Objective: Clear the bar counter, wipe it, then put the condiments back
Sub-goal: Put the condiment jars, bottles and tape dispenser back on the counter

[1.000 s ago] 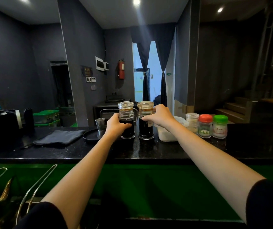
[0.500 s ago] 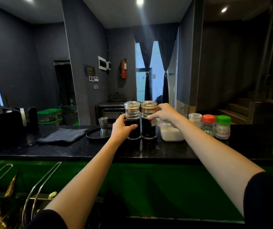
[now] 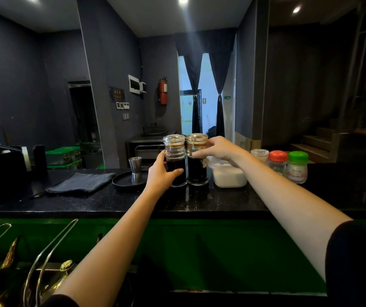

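**A:** Where are the hands?

**B:** Both arms reach forward over a black worktop point(image 3: 199, 202). The left hand point(image 3: 158, 177) is wrapped round the lower half of the left jar point(image 3: 175, 151), with its thumb across the front. The right hand point(image 3: 219, 149) comes in from the right and grips the right jar point(image 3: 197, 173) high up, with its fingers curled round the neck just under the lid.

**A:** And the jars themselves?

**B:** They are two clear glass jars with glass lids, each holding dark liquid. They stand upright side by side, so close that the lids seem to touch. Their bases look set on the worktop, towards its far edge, though I cannot tell for sure that they rest on it.

**A:** What lies around them?

**B:** Just right of the right jar, below the right wrist, sits a clear tub point(image 3: 228, 176) of something white. Further right, beyond the forearm, three small jars stand in a row: a clear-lidded jar point(image 3: 259, 153), a red-capped jar point(image 3: 277, 159) and a green-capped jar point(image 3: 297, 167). Just left of the left hand is a round black tray point(image 3: 122, 183) with a steel jigger point(image 3: 136, 169) standing on it. Further left, a folded dark cloth point(image 3: 82, 182) lies flat on the worktop, well apart from both hands.
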